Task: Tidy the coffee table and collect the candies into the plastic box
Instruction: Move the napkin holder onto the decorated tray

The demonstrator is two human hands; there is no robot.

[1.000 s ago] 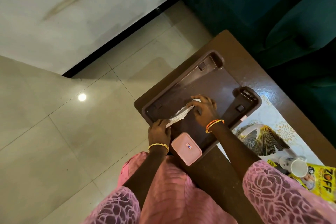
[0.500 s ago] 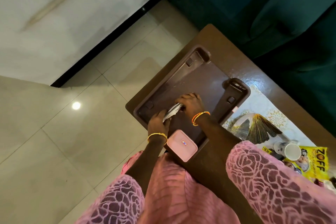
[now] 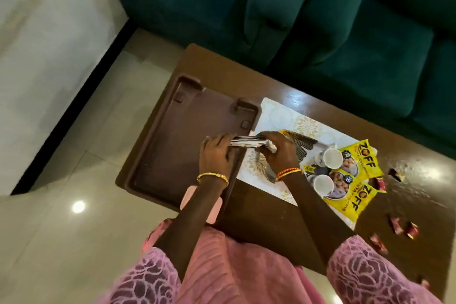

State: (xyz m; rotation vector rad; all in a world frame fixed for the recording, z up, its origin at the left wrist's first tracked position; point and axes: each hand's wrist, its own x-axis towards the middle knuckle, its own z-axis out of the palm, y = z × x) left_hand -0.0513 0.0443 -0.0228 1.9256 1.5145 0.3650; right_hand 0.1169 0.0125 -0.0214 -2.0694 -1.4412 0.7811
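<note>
My left hand (image 3: 218, 153) and my right hand (image 3: 278, 153) both grip a flat stack of papers (image 3: 246, 142), held edge-up over the right rim of the brown tray (image 3: 158, 150). The pink plastic box (image 3: 213, 210) lies at the tray's near corner, mostly hidden under my left forearm. Several red-wrapped candies (image 3: 404, 228) lie scattered on the brown coffee table (image 3: 261, 227) at the right; another candy (image 3: 396, 175) sits further back.
A patterned white mat (image 3: 283, 116) carries a magazine, two white cups (image 3: 332, 158) and two yellow ZOFF packets (image 3: 362, 163). A green sofa (image 3: 345, 32) stands behind the table. Tiled floor (image 3: 74, 242) lies to the left.
Both hands lifted the papers off the tray floor and carried them right, to the tray's right rim. The view swung right, revealing the cups, packets and candies.
</note>
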